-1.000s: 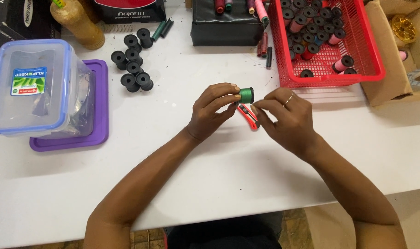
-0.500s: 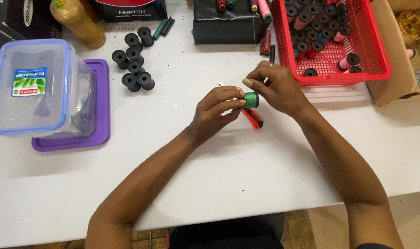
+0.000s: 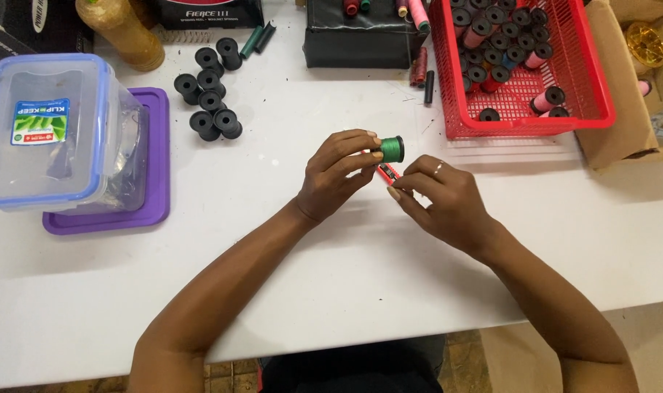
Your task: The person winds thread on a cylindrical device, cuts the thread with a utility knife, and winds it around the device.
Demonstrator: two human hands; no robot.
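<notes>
Clear plastic box w/ a blue-rimmed lid, upper left of frame; a green-and-white rectangular label sits on the lid, left of centre. The box rests on a purple lid lying flat on the white bench. Amber-gold bottle at top left, a dark carton w/ a red and white panel beside it at the top edge. Black case at top centre, a few thread tubes on and beside it. Red basket, upper right, holds black and pink spools. Brown cardboard box at the right edge. Loose black spools between the plastic box and the case.

Centre of frame: left hand, grip closed on the green spool, pinched btwn thumb and fingertips just above the bench. Right hand just below and right of it, fingers curled onto a small red-and-black item; can't tell how firmly it grips. Ring on one finger.

Vs. half a sec ago: right hand has dropped from above the spool, near the basket, to below it; left hand and spool sit about where they were.
</notes>
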